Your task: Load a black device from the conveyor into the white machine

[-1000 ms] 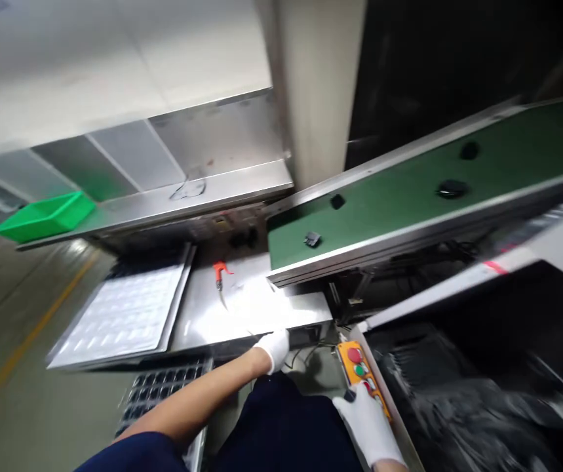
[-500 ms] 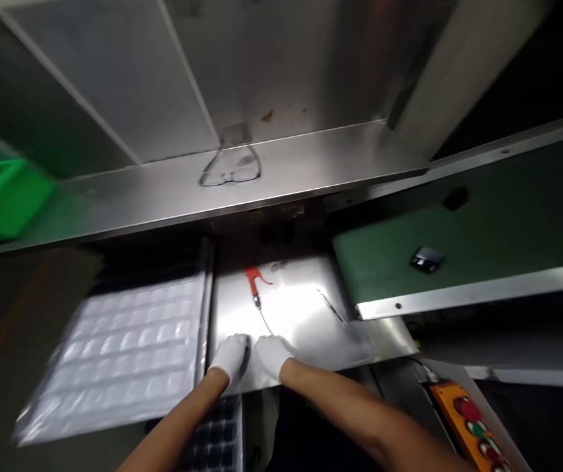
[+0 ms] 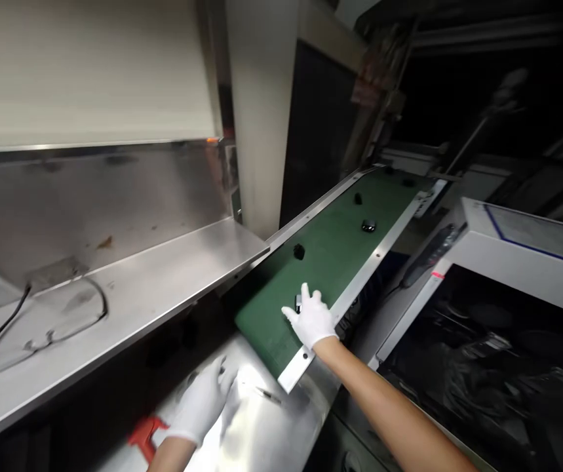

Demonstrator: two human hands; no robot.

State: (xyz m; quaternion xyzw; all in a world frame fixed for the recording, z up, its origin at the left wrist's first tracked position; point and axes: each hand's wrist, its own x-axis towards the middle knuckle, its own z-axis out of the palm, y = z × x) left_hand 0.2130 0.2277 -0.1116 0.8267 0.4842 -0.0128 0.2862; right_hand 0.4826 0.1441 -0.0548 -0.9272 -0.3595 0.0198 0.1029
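Both of my hands wear white gloves. My right hand (image 3: 311, 318) reaches onto the near end of the green conveyor belt (image 3: 340, 249) and its fingers rest on a small black part (image 3: 298, 302); whether it grips the part I cannot tell. My left hand (image 3: 205, 396) lies flat, fingers apart, on the shiny steel worktop (image 3: 281, 426), holding nothing. A red-handled tool (image 3: 143, 436) lies just left of that hand. A thin metal pin (image 3: 267, 394) lies to its right.
Three more small black parts (image 3: 299, 251) ride further up the belt. A steel shelf (image 3: 163, 275) at left carries a pair of glasses (image 3: 40, 328). A white machine housing (image 3: 522, 249) with a dark bin (image 3: 482, 367) below stands at right.
The view swung right and up toward the belt. My right hand left the worktop and reached onto the belt's near end. My left hand stayed on the worktop.
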